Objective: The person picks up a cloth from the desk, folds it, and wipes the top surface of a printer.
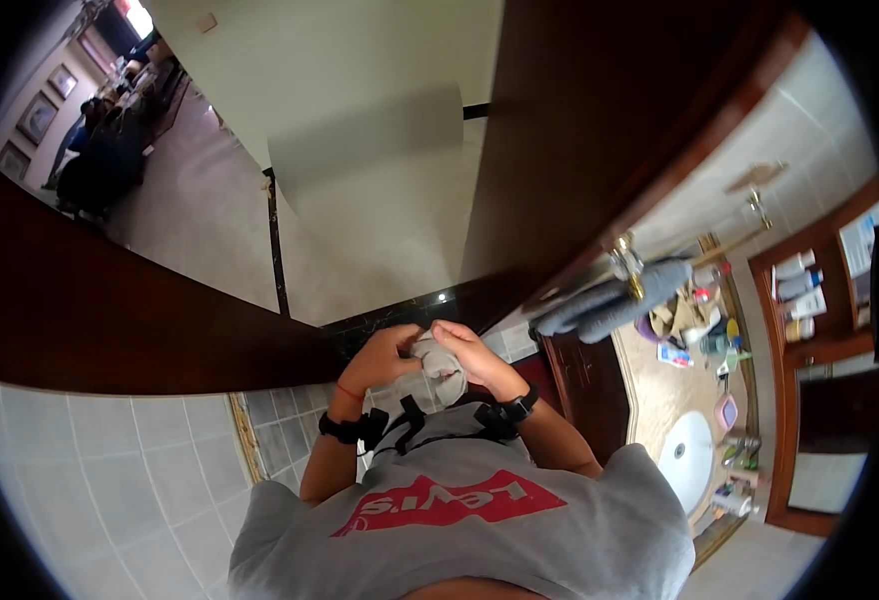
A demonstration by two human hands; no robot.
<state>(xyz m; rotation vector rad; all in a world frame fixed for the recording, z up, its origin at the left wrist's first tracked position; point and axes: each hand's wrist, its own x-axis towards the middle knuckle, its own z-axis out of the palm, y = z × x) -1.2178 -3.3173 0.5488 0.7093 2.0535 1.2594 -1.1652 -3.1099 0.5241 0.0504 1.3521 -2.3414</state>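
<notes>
A bunched, pale grey-white cloth (444, 376) is between my two hands, in front of my waist. My left hand (384, 357) has its fingers curled against the cloth's left side. On the right, my right hand (468, 352) grips the cloth, thumb and fingers bent around its upper edge. Folds hide part of the fingertips, and the exact kind of cloth does not show.
I stand at a doorway with a dark wooden door (600, 130) on the right. Beyond it, a towel (610, 302) hangs from a rail. A counter (655, 400) bears a white sink (684, 462) and several toiletries. Grey tiles (110, 440) cover the left wall.
</notes>
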